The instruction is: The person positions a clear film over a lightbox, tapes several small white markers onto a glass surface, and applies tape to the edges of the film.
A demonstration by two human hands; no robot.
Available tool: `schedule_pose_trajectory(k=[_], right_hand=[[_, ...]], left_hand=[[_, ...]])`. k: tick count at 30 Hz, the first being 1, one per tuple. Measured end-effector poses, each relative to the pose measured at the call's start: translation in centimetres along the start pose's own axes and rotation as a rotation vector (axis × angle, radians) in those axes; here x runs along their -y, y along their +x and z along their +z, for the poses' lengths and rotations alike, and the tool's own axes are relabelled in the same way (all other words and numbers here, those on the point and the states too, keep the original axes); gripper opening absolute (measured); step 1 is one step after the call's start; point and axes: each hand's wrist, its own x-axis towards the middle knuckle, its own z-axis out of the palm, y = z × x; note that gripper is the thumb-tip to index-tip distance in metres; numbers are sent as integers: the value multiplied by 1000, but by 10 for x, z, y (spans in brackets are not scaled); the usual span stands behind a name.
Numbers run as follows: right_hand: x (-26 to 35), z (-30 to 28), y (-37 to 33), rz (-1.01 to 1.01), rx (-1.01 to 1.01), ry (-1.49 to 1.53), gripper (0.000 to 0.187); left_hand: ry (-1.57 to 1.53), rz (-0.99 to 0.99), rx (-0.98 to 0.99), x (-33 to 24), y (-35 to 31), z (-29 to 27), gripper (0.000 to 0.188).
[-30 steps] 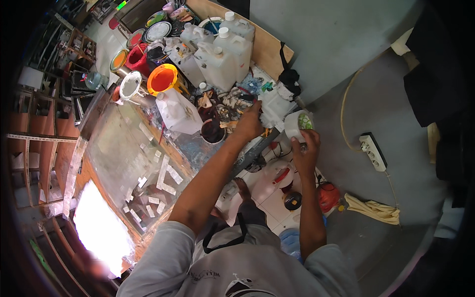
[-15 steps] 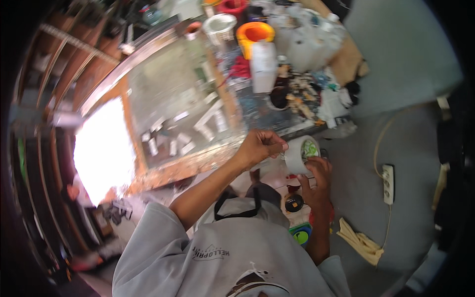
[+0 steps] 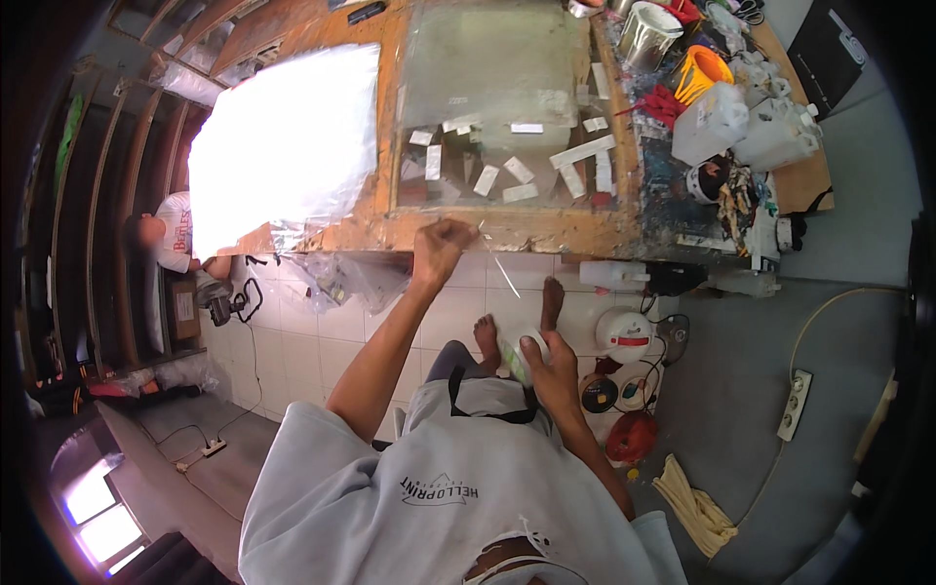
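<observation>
My left hand (image 3: 444, 249) is raised at the front edge of the wooden table, thumb and fingers pinched on the free end of a tape. A thin pale tape strip (image 3: 507, 277) shows between my hands, slanting down toward the roll. My right hand (image 3: 556, 372) grips the tape roll (image 3: 515, 355) in front of my waist; it is whitish with green at its core and blurred. Beyond my left hand, a glass pane (image 3: 487, 78) set in the table carries several short whitish pieces (image 3: 519, 170).
A glaring white panel (image 3: 288, 146) covers the table's left part. At the right stand a metal can (image 3: 648, 37), an orange bucket (image 3: 704, 70) and translucent jugs (image 3: 710, 125). Another person (image 3: 175, 229) is at the far left. A power strip (image 3: 795, 405) lies at the right.
My view has swung right. My hands have moved apart: the left is at the table edge, the right has lowered with the roll, and a strip now shows between them.
</observation>
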Motion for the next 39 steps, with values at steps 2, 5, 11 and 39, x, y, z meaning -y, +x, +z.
schedule_pose_trajectory(k=[2,5,11,39], right_hand=[[-11,27,6,-56,-40,73,40],[-35,59,15,-68,-71,148,33],[-82,98,39,-50,-130,138,32],[-235,-75,208,464,-295,764,22]], left_hand=[[29,93,11,10,10,-8,23],[224,245,-11,11,25,-15,22],[538,603,-141,50,27,-2,41],[-664,-571,-134,68,-139,66,40]])
